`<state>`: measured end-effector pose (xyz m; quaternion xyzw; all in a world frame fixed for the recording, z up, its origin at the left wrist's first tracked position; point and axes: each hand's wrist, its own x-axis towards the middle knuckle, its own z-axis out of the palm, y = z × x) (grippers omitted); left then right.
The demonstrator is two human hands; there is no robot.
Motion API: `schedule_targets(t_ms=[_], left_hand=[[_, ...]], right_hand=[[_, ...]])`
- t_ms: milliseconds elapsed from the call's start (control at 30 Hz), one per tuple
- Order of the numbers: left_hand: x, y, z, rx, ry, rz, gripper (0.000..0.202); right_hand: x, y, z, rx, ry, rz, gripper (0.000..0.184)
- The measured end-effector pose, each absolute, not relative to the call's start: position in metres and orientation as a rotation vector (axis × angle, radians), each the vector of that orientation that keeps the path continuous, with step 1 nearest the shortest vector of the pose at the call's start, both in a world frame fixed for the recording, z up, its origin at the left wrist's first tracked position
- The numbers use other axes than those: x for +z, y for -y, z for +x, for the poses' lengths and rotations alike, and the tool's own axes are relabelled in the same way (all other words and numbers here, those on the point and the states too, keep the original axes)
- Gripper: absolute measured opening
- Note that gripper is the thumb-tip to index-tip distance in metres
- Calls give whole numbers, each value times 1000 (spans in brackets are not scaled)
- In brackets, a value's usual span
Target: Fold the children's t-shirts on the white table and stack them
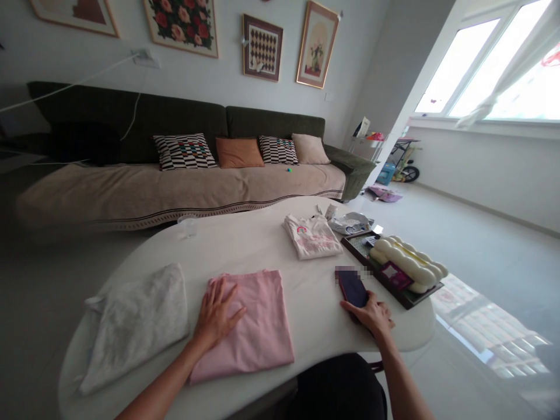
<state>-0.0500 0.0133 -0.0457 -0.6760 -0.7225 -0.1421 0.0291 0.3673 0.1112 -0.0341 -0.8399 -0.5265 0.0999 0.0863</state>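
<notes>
Left hand (216, 312) lies flat on a folded pink tee (242, 335), fingers spread apart, not clamped on anything. Right hand (370, 315) is at 3 o'clock from the tee, fingers closed round the lower end of a dark phone (352, 287). Folded grey cloth (135, 326) at 9 o'clock, just beside the tee. Folded white tee (311, 236) at 1 o'clock, tray (371, 273) at 2 o'clock, all on a white table (245, 239).

A folded shirt (241, 326) lies on the table (245, 245).
</notes>
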Motion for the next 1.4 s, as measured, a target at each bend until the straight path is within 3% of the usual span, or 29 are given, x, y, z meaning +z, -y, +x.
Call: schedule_targets(t_ms=[300,1400], left_hand=[[-47,-14,-49,-388,2245,-2086,61],[-46,-14,-48,-362,2281,-2094,60]], right_hand=[[-31,-106,362,241,1543,-2489,89],[-27,-101,363,228,1625,-2480,92]])
